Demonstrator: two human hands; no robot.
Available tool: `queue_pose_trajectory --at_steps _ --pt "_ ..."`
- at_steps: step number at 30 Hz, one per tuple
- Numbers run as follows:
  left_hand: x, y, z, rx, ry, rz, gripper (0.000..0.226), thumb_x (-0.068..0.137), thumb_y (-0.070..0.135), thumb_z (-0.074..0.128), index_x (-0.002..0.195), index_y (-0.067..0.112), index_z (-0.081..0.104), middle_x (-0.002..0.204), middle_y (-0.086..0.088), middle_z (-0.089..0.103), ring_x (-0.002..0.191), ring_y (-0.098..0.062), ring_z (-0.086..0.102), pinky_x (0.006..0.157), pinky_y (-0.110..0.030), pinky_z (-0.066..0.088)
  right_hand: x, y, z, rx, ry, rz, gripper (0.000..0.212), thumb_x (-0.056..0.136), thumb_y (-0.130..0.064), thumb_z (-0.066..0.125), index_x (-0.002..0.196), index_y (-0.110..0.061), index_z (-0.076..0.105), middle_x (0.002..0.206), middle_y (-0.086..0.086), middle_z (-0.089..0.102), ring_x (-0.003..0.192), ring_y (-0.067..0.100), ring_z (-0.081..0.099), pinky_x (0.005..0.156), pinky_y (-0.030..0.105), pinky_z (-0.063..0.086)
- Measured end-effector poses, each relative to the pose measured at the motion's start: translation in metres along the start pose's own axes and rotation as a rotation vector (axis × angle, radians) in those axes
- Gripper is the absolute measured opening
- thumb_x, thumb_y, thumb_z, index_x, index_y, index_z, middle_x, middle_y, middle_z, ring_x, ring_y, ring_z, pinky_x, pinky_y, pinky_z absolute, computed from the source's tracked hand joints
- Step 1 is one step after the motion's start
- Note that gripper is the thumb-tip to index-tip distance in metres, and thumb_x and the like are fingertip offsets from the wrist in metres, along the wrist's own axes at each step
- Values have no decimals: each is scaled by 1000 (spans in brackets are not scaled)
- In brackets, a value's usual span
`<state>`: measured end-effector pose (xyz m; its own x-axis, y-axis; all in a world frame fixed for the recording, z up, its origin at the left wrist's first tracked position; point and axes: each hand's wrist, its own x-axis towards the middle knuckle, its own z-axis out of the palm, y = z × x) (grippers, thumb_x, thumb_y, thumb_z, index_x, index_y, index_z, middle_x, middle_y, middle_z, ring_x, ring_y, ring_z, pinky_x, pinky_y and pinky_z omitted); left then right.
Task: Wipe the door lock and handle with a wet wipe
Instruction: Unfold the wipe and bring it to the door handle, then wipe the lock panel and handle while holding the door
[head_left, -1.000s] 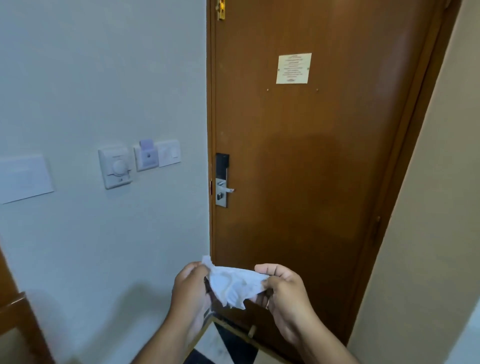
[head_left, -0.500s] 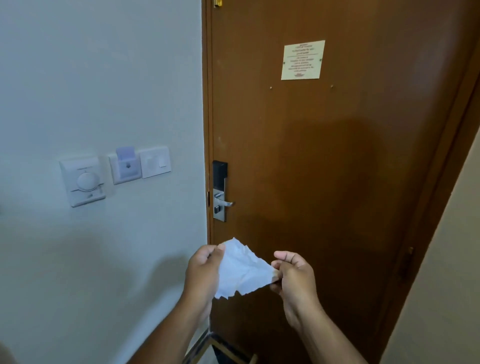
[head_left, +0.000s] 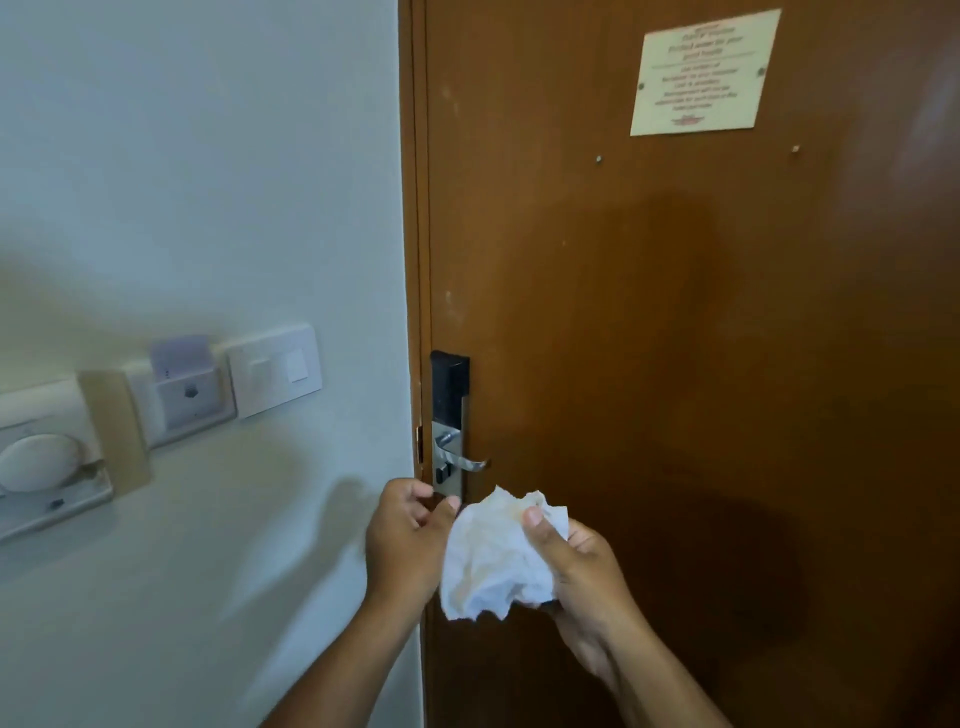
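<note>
A white crumpled wet wipe (head_left: 493, 558) is bunched in my right hand (head_left: 576, 566), thumb pressed on its top. My left hand (head_left: 405, 540) pinches the wipe's left edge with thumb and fingers. Both hands hover just below the door lock (head_left: 449, 400), a black upper panel over a silver plate on the left edge of the brown door (head_left: 675, 338). The silver lever handle (head_left: 467, 461) sticks out to the right, a little above the wipe and apart from it.
The white wall (head_left: 208, 182) to the left carries a light switch (head_left: 275, 376), a key-card holder (head_left: 187, 387) and a round dial control (head_left: 41, 462). A cream notice (head_left: 704, 73) is fixed high on the door.
I have come closer to the door, so the lock looks larger. Both hands have risen with the wipe to just below the handle, and the wipe is more bunched in my right hand.
</note>
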<state>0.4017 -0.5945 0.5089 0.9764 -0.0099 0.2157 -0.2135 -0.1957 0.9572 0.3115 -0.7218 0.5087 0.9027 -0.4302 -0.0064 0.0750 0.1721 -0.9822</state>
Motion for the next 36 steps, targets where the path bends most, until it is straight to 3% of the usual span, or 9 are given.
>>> queue_pose_trajectory --at_steps 4,7,9,12,16,22,27,33,36 --pt "15 -4 6 -37 -353 161 29 70 50 76 89 33 64 86 8 66 78 -8 64 60 -16 50 41 0 2 61 -5 29 49 87 -52 54 102 -7 68 87 18 74 70 29 68 52 31 46" --pt "24 -14 21 163 -656 315 35 64 55 79 92 37 70 90 14 65 84 -5 62 66 -14 51 73 2 0 114 -54 102 54 88 -55 48 105 -8 68 94 18 75 83 35 72 74 45 58" --pt "40 -19 31 88 -585 279 8 77 36 77 82 32 71 81 8 70 74 -6 65 62 -20 52 90 2 -1 124 -119 129 62 84 -62 47 109 -8 66 89 18 74 71 31 69 55 34 55" --pt "73 -20 43 -108 -465 74 15 88 18 66 74 24 69 71 1 69 63 -10 62 56 -24 49 120 7 -10 111 -272 155 69 77 -65 51 114 -9 61 76 13 66 46 12 53 38 19 41" --pt "104 -9 65 -275 -406 -149 16 94 22 58 88 11 68 82 -9 73 74 -19 69 64 -28 54 158 4 -13 -35 -434 92 68 62 -58 76 111 -12 61 69 2 67 52 10 52 48 23 44" --pt "135 -17 91 -284 -157 -241 15 96 27 53 94 14 62 95 -14 70 84 -30 70 63 -33 61 200 9 -18 -12 -231 108 14 92 -13 61 104 -10 67 90 7 76 80 22 73 64 31 57" --pt "171 -28 74 -400 109 -318 16 99 25 50 94 15 61 94 -14 68 82 -30 67 65 -37 56 220 17 -35 0 -147 110 18 94 -5 54 109 -7 65 58 5 56 51 15 53 55 30 51" --pt "195 -24 74 -226 -343 -268 20 88 32 63 89 12 67 95 -19 67 88 -34 66 76 -45 57 223 17 2 -225 -315 -10 77 63 -59 78 127 -43 39 108 -2 64 97 12 64 78 28 54" --pt "208 -19 68 -227 -553 -269 32 86 37 65 99 8 68 94 -18 68 91 -34 66 85 -49 56 230 28 28 -368 -355 -30 76 71 -49 77 130 -50 30 117 -5 53 106 12 59 83 25 54"
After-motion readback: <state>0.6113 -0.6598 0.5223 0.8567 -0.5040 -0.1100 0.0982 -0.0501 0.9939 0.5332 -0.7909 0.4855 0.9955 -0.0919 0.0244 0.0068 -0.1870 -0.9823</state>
